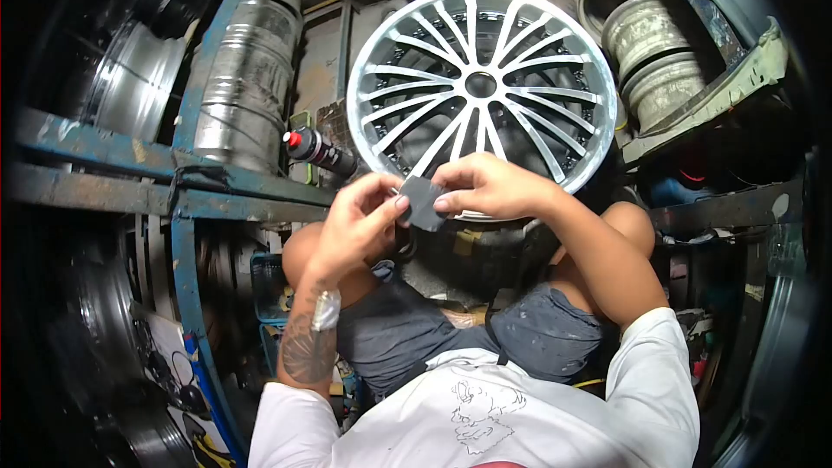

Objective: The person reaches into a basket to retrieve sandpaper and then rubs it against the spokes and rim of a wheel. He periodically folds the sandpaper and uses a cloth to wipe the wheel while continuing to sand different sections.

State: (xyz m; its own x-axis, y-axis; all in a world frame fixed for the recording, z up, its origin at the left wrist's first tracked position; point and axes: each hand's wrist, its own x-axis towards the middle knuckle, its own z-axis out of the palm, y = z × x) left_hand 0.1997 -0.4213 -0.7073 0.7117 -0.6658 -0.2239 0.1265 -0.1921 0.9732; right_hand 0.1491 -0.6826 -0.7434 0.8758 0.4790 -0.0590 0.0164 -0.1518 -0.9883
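Dark sheet [422, 204] in the pinch of left hand [357, 215] and right hand [494, 189]; contents of red-capped bottle [319, 152] and half-hidden blue basket [267, 279] unclear

Wheel [479, 105] brightly lit; corners dark, edges warped.

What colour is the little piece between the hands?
Dark grey; the little piece shows best in the head view.

Within the grip, the grey sheet [423, 205] is partly covered by the left hand [360, 212] and right hand [490, 186], beyond it the near rim of the wheel [481, 106] is partly masked, and leftward the lettering on the bottle [319, 151] cannot be read.
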